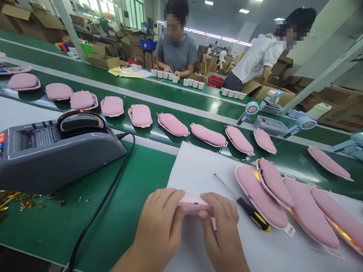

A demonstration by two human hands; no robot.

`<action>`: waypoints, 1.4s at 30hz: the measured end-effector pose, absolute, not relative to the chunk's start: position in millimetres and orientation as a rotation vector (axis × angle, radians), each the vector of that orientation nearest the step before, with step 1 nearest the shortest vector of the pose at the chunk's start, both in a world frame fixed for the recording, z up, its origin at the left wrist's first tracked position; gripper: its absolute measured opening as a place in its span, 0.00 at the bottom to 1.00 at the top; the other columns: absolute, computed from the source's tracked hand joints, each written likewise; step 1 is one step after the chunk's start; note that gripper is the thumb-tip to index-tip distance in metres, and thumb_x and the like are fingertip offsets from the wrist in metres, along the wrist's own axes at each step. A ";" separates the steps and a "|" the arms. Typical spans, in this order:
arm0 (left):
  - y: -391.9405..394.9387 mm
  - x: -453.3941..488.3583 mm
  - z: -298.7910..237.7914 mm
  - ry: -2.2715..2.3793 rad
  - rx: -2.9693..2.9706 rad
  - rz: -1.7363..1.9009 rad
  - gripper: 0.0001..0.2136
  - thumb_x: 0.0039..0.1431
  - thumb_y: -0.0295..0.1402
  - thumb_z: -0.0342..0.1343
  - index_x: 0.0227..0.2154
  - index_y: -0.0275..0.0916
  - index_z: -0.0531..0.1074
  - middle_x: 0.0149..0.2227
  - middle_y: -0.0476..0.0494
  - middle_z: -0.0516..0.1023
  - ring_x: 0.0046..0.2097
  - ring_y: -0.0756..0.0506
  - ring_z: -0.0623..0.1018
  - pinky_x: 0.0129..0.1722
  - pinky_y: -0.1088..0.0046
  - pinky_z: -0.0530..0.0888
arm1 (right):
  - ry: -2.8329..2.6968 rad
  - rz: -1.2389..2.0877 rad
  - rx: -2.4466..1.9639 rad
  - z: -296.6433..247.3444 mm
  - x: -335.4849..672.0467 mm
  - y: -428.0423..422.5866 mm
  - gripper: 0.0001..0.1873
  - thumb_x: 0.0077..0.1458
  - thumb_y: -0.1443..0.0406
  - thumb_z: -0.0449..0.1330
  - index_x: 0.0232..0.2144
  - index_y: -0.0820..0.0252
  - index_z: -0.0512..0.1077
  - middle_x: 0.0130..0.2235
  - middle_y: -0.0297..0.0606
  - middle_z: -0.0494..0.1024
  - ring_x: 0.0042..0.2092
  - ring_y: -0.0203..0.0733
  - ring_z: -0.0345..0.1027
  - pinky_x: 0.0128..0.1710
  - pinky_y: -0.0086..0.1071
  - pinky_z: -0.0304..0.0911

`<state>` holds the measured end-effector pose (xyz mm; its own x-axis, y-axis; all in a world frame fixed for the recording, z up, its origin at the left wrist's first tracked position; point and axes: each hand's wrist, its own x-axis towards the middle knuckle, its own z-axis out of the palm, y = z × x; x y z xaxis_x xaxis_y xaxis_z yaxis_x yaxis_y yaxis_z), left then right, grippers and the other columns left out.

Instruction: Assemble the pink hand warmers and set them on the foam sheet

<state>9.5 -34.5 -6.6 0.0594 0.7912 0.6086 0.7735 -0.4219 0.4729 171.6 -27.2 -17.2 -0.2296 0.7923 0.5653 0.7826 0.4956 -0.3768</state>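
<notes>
My left hand (pixel 161 223) and my right hand (pixel 219 226) both grip one small pink oval device (pixel 193 204), held edge-on over a white sheet (pixel 198 166). The fingers of each hand curl round its ends. A screwdriver (pixel 249 211) with a black and yellow handle lies on the sheet just right of my right hand. Beyond it, several pink devices (pixel 263 196) overlap in a row on the sheet.
A grey tape dispenser (pixel 51 151) with a black cable (pixel 107 196) stands at left on the green bench. A long row of pink devices (pixel 172 124) lies on the green conveyor (pixel 153 130). Two people work at the far side among cardboard boxes.
</notes>
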 end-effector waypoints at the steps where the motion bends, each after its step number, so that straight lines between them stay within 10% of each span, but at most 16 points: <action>1: -37.0 9.4 -7.9 1.669 2.280 1.332 0.09 0.63 0.31 0.47 0.42 0.39 0.69 0.38 0.46 0.77 0.38 0.47 0.74 0.38 0.70 0.68 | -2.023 0.006 -1.288 -17.8 172.8 -30.3 0.12 0.66 0.63 0.47 0.50 0.56 0.63 0.46 0.40 0.71 0.48 0.46 0.60 0.48 0.37 0.51; 13: -6.1 19.5 -4.9 1.915 2.144 0.950 0.09 0.59 0.30 0.48 0.33 0.40 0.73 0.31 0.43 0.74 0.35 0.41 0.73 0.34 0.64 0.66 | -2.013 0.034 -1.647 -19.6 163.4 -0.3 0.12 0.62 0.63 0.47 0.41 0.53 0.69 0.41 0.41 0.73 0.40 0.48 0.64 0.40 0.42 0.59; 17: 27.3 -3.1 5.9 1.835 2.220 0.756 0.17 0.61 0.34 0.47 0.51 0.36 0.68 0.46 0.35 0.72 0.47 0.37 0.74 0.44 0.58 0.71 | -2.163 0.049 -1.652 -7.7 174.7 14.7 0.20 0.62 0.60 0.48 0.55 0.51 0.64 0.56 0.45 0.66 0.55 0.54 0.60 0.51 0.50 0.60; 22: 24.9 -38.5 -4.9 1.507 2.496 0.716 0.16 0.55 0.34 0.56 0.47 0.39 0.72 0.54 0.35 0.70 0.58 0.36 0.68 0.53 0.58 0.71 | -2.338 0.011 -1.506 -31.2 188.6 -3.9 0.27 0.55 0.60 0.59 0.58 0.51 0.63 0.62 0.45 0.60 0.62 0.55 0.52 0.57 0.50 0.57; 31: 22.2 -35.9 -5.7 1.247 2.741 1.099 0.15 0.61 0.23 0.41 0.40 0.37 0.72 0.39 0.39 0.78 0.42 0.45 0.77 0.42 0.67 0.76 | -2.065 -0.244 -1.197 -19.0 170.8 13.2 0.11 0.60 0.70 0.51 0.40 0.57 0.72 0.40 0.40 0.77 0.43 0.42 0.69 0.44 0.36 0.65; 42: 27.2 33.8 -4.2 2.029 1.810 1.501 0.22 0.61 0.37 0.45 0.13 0.42 0.49 0.15 0.51 0.58 0.23 0.47 0.61 0.28 0.69 0.57 | -1.541 -0.341 -1.474 -18.4 130.8 43.6 0.24 0.62 0.67 0.45 0.13 0.55 0.56 0.16 0.33 0.62 0.22 0.38 0.54 0.26 0.34 0.47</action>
